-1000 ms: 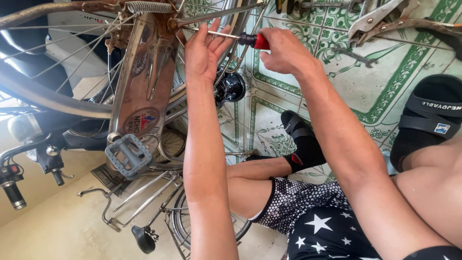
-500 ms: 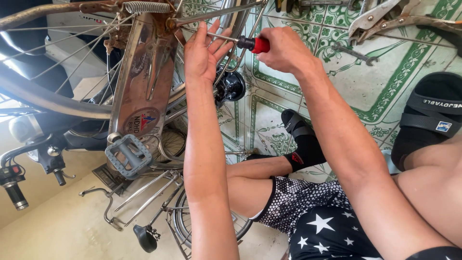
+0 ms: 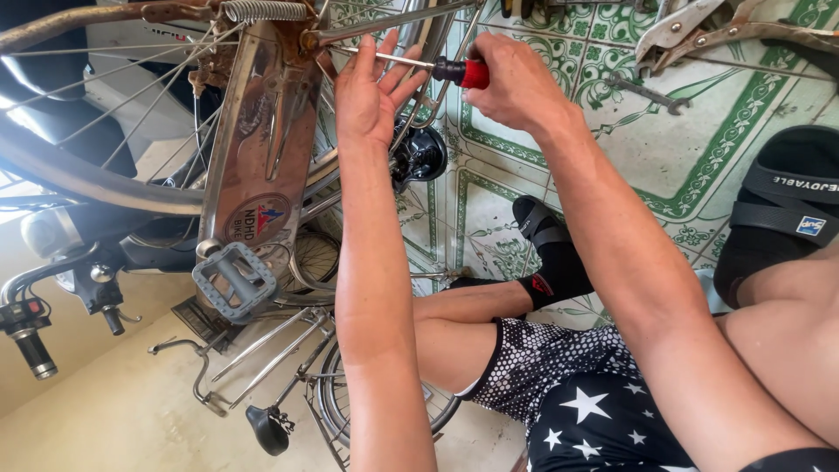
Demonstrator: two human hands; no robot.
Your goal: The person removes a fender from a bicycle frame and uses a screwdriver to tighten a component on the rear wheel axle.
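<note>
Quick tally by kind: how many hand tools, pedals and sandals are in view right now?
Hand tools: 3 - red-handled screwdriver gripped in the right hand with the left hand against its shaft, silver locking pliers, grey metal wrench on the tiled floor.
Pedals: 1 - grey plastic bicycle pedal.
Sandals: 2 - black strapped sandals.
Total: 6

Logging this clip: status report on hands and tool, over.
Right hand gripping red-handled screwdriver. Left hand open, fingers steadying its shaft at the bicycle frame. Spokes crowd the tip.
</note>
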